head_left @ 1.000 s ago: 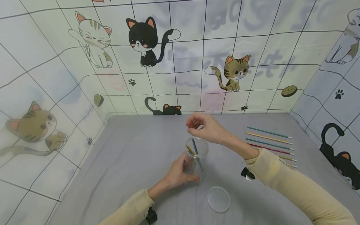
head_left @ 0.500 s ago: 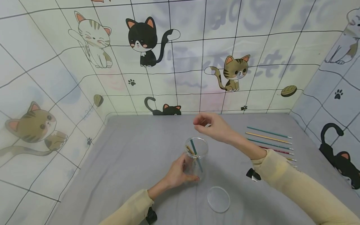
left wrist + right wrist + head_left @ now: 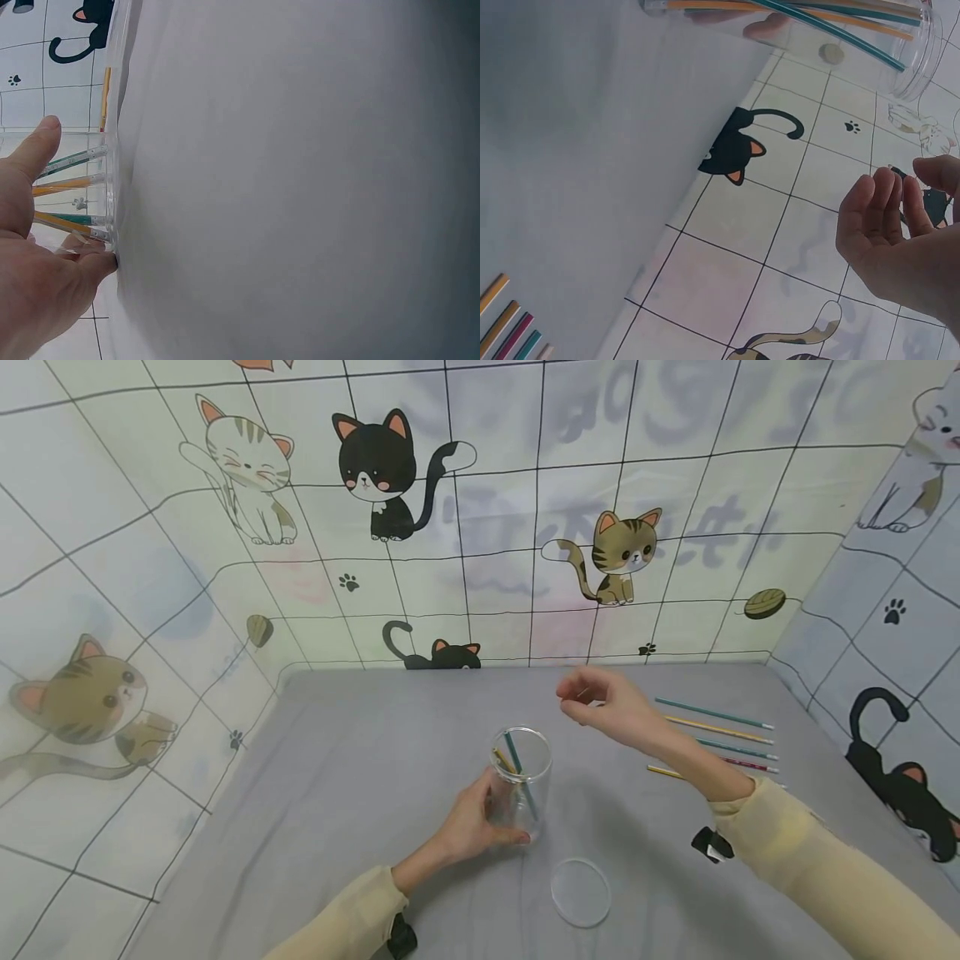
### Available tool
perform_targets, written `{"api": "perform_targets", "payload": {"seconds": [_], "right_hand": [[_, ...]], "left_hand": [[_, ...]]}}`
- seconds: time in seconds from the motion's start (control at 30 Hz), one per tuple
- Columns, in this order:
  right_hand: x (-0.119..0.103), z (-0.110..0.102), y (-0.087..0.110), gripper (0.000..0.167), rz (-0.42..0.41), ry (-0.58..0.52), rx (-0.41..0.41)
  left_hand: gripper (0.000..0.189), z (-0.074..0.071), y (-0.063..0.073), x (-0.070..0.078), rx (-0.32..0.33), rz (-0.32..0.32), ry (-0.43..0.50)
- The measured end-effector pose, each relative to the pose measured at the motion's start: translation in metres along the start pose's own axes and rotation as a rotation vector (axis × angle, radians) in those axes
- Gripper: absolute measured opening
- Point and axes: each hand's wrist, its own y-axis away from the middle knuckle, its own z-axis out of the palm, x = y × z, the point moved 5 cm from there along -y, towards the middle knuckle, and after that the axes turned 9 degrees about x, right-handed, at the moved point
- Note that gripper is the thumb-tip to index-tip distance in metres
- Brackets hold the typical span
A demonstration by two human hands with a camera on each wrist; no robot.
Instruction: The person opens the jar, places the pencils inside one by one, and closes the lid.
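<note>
My left hand [image 3: 472,822] grips a clear jar [image 3: 538,785] low on its side, fingers and thumb curled round it. The jar stands upright and uncovered. Teal and yellow pencils [image 3: 512,752] lean inside; the left wrist view shows the eraser ends of several pencils [image 3: 71,182] near the jar's bottom. My right hand [image 3: 611,706] hangs over the table, right of the jar, its fingers loosely curled with nothing between them. In the right wrist view the same hand [image 3: 900,244] shows empty, with the jar's mouth [image 3: 922,52] above it.
A row of teal, yellow and red pencils [image 3: 714,712] lies at the right, partly hidden by my right forearm. A round clear lid [image 3: 581,893] lies flat in front of the jar. Cat-printed cloth walls [image 3: 495,527] border the grey table [image 3: 360,760].
My right hand has moved right, from above the jar's mouth toward the row of pencils. The left hand and the jar have stayed in place.
</note>
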Motion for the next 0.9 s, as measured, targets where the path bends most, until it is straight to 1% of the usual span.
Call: {"api": "perform_targets", "payload": {"seconds": [0.2, 0.37, 0.63, 0.9], "right_hand": [[0.014, -0.011, 0.009, 0.020, 0.029, 0.002, 0.018], [0.025, -0.019, 0.017, 0.020, 0.028, 0.022, 0.033], [0.055, -0.034, 0.032, 0.019, -0.003, 0.089, 0.056], [0.086, -0.045, 0.038, 0.022, 0.027, 0.143, 0.063]], "left_hand": [[0.096, -0.001, 0.000, 0.001, 0.001, -0.002, -0.001], [0.095, 0.000, 0.000, 0.002, 0.004, -0.005, -0.001], [0.096, -0.001, 0.001, 0.004, 0.005, -0.005, 0.009], [0.101, -0.001, 0.000, 0.003, 0.000, -0.005, -0.002]]}}
